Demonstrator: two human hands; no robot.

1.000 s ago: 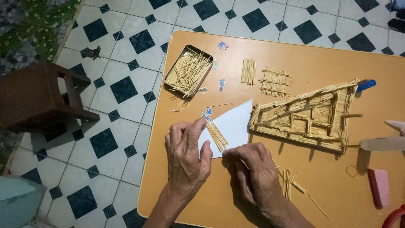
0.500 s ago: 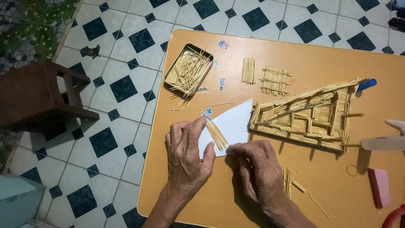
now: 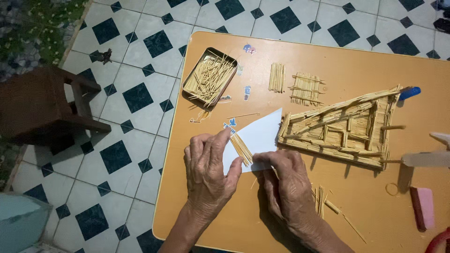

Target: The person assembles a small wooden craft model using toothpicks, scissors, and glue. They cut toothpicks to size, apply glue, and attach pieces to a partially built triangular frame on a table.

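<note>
Now we see the left hand (image 3: 208, 171) and right hand (image 3: 286, 185) pinching a small stick bundle (image 3: 242, 149) on white paper (image 3: 257, 139) at centre frame, where any slip could scatter it.

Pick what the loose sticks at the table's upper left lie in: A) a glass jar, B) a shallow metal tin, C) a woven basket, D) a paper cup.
B: the loose sticks fill a shallow rectangular metal tin lying open on the orange table.
</note>
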